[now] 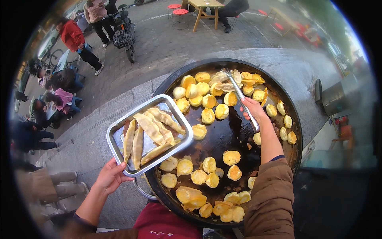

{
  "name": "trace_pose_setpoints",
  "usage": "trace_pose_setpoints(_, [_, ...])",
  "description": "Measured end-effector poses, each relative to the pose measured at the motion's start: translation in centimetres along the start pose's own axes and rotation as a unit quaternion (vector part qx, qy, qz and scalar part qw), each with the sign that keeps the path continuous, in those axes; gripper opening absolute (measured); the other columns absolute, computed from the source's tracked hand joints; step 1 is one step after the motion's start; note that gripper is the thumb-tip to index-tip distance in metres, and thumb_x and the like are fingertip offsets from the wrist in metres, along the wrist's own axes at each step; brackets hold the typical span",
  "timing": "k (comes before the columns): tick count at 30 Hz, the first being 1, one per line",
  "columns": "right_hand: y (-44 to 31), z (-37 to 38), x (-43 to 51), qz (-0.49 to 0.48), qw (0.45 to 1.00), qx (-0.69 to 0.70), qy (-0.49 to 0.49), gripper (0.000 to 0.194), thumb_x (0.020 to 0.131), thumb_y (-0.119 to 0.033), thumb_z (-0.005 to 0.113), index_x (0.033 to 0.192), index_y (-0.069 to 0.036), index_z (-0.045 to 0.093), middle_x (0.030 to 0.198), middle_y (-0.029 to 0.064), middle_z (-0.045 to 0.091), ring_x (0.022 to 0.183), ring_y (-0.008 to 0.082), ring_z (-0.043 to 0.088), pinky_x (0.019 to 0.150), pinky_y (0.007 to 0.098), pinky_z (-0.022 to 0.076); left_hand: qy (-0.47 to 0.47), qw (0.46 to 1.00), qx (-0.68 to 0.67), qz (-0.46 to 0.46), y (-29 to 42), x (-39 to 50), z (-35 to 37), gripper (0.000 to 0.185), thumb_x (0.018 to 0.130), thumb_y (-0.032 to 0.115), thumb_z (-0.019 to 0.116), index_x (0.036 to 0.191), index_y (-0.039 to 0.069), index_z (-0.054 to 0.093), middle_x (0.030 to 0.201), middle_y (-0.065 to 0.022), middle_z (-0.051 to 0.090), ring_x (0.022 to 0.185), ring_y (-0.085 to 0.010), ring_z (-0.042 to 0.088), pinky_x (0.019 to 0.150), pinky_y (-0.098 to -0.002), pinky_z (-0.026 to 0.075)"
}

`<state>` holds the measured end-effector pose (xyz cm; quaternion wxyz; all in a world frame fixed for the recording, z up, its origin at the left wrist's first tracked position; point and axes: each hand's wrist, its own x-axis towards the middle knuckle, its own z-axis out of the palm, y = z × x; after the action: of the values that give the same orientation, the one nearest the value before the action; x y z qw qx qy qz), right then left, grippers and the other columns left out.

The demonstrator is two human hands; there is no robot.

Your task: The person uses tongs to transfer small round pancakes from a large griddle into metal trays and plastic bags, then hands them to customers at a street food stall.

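My left hand [115, 174] grips the near corner of a rectangular metal tray [180, 127], tilted over the left rim of a big round griddle pan [238, 131]. Several long fried dumplings [149, 128] lie in the tray. My right hand [253, 108] holds metal tongs [238, 89], whose tips reach a cluster of pale dumplings [219, 79] at the pan's far side. Whether the tips pinch one I cannot tell. Round golden-fried buns [202, 89] crowd around that cluster, and more buns [209, 164] sit in the near half. Oil shines on the dark pan bottom.
Beyond the pan's dark raised rim [298, 131] runs grey stone paving [119, 107]. A parked scooter [124, 37], a wooden table [206, 3] and red stools [180, 12] stand farther off. Several people are at the left, some seated at low tables. A metal cylinder [337, 95] stands right.
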<state>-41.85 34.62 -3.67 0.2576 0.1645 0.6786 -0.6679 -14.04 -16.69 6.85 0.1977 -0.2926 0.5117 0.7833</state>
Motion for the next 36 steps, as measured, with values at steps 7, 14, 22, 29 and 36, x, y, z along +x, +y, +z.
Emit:
trace_pose_setpoints(7, [0.2,2.2,-12.4,-0.002,0.999,0.044,0.026,0.041,0.102,-0.03,0.056,0.137,-0.008,0.051,0.074,0.0039,0.058,0.043,0.0074,0.046,0.035,0.022,0.0347,-0.063,0.997,0.03,-0.035,-0.5,5.0,2.8,0.033,0.099,0.011,0.058,0.13,0.005,0.049,0.118,-0.0133,0.065,0.099,-0.0259,0.07,0.077,-0.0405,0.065])
trace_pose_setpoints(14, [-2.3,6.3,-23.3,-0.002,0.998,0.056,0.005,0.041,0.104,-0.028,0.053,0.139,-0.008,0.049,0.074,0.0053,0.06,0.043,0.0078,0.049,0.034,0.0215,0.0368,-0.15,0.987,0.013,-0.057,-3.1,12.5,7.4,0.033,0.098,0.011,0.059,0.131,0.01,0.051,0.119,-0.0086,0.066,0.102,-0.0239,0.069,0.082,-0.0405,0.063])
trace_pose_setpoints(22, [-2.4,13.8,-26.1,0.074,0.996,-0.013,0.037,0.039,0.103,-0.032,0.052,0.132,-0.006,0.054,0.073,0.0028,0.057,0.046,0.0081,0.051,0.04,0.0231,0.0423,-0.177,0.982,-0.036,-0.053,-5.0,13.9,10.6,0.027,0.099,0.009,0.058,0.125,0.009,0.053,0.119,-0.0102,0.066,0.103,-0.0272,0.069,0.083,-0.0443,0.063])
trace_pose_setpoints(29, [-6.4,8.0,-35.9,0.172,0.982,-0.065,0.042,0.031,0.104,-0.031,0.05,0.113,-0.003,0.056,0.07,0.0068,0.061,0.042,0.0118,0.052,0.036,0.025,0.0426,-0.154,0.983,-0.067,-0.07,-6.3,13.0,8.9,0.026,0.099,0.009,0.058,0.125,0.007,0.052,0.116,-0.0108,0.067,0.1,-0.0277,0.07,0.082,-0.0434,0.063])
trace_pose_setpoints(36, [-4.8,4.6,-22.3,0.153,0.975,-0.125,0.106,0.04,0.098,-0.042,0.06,0.114,-0.005,0.058,0.073,0.0048,0.061,0.048,0.0106,0.054,0.04,0.025,0.0435,-0.149,0.988,-0.022,-0.025,-3.9,12.1,5.8,0.031,0.099,0.013,0.058,0.13,0.01,0.051,0.117,-0.0092,0.067,0.1,-0.0234,0.07,0.079,-0.0392,0.064])
